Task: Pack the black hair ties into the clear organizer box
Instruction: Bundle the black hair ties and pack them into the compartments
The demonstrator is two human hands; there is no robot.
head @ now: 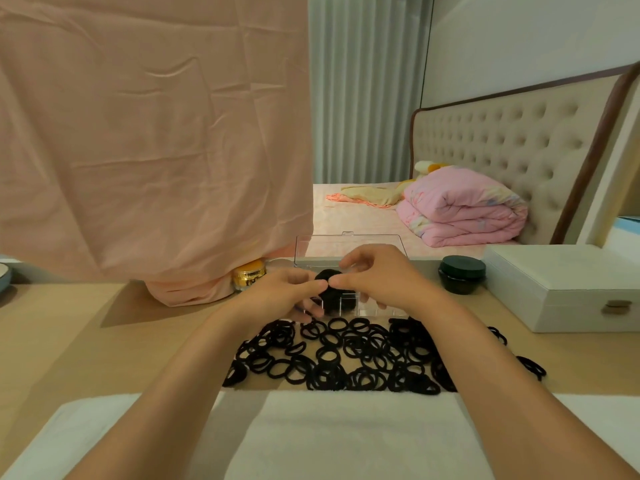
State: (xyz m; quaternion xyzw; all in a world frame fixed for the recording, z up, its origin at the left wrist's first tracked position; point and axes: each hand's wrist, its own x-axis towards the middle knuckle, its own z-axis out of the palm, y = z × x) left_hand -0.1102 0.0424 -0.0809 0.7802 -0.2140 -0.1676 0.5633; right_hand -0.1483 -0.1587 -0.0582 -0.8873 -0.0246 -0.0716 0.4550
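Hair ties in hand: a tight bundle of black hair ties (pixel 335 295) sits between the two hands, directly over the clear organizer box (pixel 375 311), towards its left-hand compartments.
Loose ties: a wide pile of hair ties (pixel 346 356) lies spread on the tabletop (pixel 104 348), just in front of the box and beneath both forearms.
Box: it stands open at the far side of the pile, its clear lid (pixel 346 247) raised upright behind the hands.
Hidden: the hands cover most of the box, so only part of its dividers shows. Whether the bundle rests in a compartment or is held just above it cannot be told. The right forearm cuts across the right end of the pile.
Left hand: the left hand (pixel 282 294) pinches the bundle from the left, thumb on top and fingers curled beneath.
Right hand: the right hand (pixel 379 277) has its thumb tip on the bundle's top, touching the left thumb. Its forefinger is curled above and its lower fingers reach down to the box. How far they wrap the bundle is hidden.
Around: a gold jar (pixel 248 273) stands to the left of the box, a dark jar (pixel 462 273) to its right, and a white case (pixel 561 289) beyond that.
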